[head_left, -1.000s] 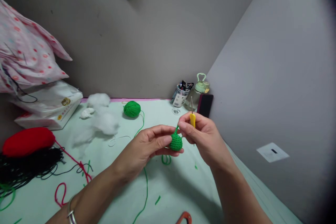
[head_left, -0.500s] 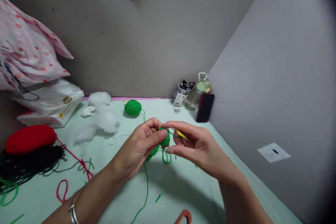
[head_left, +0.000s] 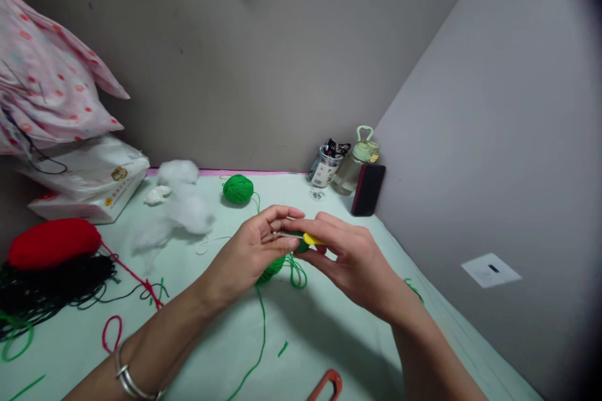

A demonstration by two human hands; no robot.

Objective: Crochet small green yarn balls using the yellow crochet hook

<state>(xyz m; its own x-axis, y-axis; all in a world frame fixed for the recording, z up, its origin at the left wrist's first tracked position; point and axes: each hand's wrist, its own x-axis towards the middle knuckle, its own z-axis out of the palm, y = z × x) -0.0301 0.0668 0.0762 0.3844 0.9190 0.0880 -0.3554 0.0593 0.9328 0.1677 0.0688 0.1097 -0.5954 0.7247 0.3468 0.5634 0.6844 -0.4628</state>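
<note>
Between my hands is a small green crocheted piece (head_left: 302,247), mostly hidden by fingers. My left hand (head_left: 249,250) pinches it from the left. In my right hand (head_left: 355,257) is a crochet hook (head_left: 311,239) with a yellow handle, its thin metal shaft pointing left across the piece toward my left fingers. Below my left fingers shows another mass of green yarn or crochet (head_left: 271,272), with loose yarn loops (head_left: 298,274) beside it. A green yarn strand (head_left: 263,326) runs down the table toward me. Farther back sits a green yarn ball (head_left: 237,190).
White stuffing (head_left: 188,203), red yarn (head_left: 55,243) and black yarn (head_left: 56,285) lie to the left, near a white package (head_left: 89,185). A pen cup (head_left: 324,166), water bottle (head_left: 350,169) and phone (head_left: 369,190) stand back right. An orange-handled tool (head_left: 329,385) lies in front.
My right hand has moved left and closer to my left hand. The hook now lies nearly level across the crocheted piece, its metal shaft in view. The camera view has shifted slightly.
</note>
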